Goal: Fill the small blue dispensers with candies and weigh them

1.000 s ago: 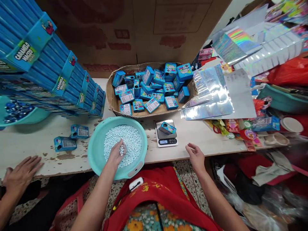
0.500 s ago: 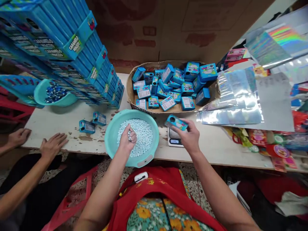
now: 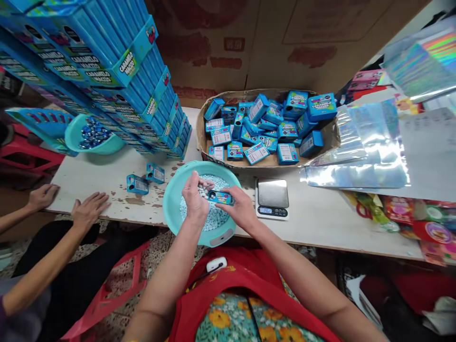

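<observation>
Over the turquoise basin [image 3: 171, 209], my left hand [image 3: 195, 202] is cupped round some small pale candies. My right hand [image 3: 242, 206] grips a small blue candy box [image 3: 223, 197], its dark round opening turned toward the candies in my left palm. Below both hands lie many loose pale blue candies [image 3: 213, 221] in the basin. To the right sits a kitchen scale [image 3: 272, 192] with nothing on its plate and a lit display. Behind it stands a cardboard tray [image 3: 245, 165] of blue candy boxes [image 3: 257, 153].
Tall stacks of blue display cartons [image 3: 153, 111] rise at the left. Two small boxes [image 3: 137, 184] stand near a co-worker's hands [image 3: 89, 209]. A second bowl [image 3: 107, 145] holds shiny wrapped sweets. Silvery sheets [image 3: 359, 175] and colourful packets [image 3: 399, 209] lie at the right.
My right hand has carried the box left, from above the scale to the basin beside my left hand. My left hand has lifted and turned, showing candies in its fingers.
</observation>
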The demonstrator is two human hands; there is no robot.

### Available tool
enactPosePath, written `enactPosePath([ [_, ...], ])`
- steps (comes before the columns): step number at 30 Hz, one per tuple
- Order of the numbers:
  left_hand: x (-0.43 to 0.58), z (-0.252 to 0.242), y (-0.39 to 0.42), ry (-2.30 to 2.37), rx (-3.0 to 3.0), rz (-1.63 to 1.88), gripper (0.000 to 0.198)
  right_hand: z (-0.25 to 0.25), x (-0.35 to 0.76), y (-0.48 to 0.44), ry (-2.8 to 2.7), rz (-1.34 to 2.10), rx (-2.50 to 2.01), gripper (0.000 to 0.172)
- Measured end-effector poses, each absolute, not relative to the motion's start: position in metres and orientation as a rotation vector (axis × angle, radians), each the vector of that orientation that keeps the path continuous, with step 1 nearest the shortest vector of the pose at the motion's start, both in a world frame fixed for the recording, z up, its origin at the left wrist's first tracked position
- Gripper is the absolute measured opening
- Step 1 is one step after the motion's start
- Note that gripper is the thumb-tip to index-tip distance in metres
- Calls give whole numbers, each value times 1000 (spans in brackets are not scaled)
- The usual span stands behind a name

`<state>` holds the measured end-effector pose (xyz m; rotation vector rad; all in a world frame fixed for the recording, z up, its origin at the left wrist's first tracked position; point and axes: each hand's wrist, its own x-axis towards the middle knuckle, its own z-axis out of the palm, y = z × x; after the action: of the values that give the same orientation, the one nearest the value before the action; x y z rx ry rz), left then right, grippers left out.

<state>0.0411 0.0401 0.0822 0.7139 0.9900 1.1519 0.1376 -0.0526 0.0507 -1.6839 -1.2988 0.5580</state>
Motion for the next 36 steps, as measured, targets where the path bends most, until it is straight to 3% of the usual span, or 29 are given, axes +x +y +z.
enactPosePath([
  [12,54,95,43,904,697,1045,43,57,146,-61,-1158,577,-1702,34],
  [16,32,74,43,1026,1045,861,40,58,172,-89,-942,640,-1687,40],
  [19,6,35,35,1215,1487,572,26,43,210,-115,-724,557,-1760,46],
  [24,-28,-12,30,1221,1883,422,37,-1,275,-135,-630,339,-1914,46],
  [30,-37,-15,42,1190,1972,387,33,-22,300,-156,-530,371,-1881,71],
  [36,-24,-17,31,1323,1733,430,22,-41,294,-224,-121,338,-1986,60],
])
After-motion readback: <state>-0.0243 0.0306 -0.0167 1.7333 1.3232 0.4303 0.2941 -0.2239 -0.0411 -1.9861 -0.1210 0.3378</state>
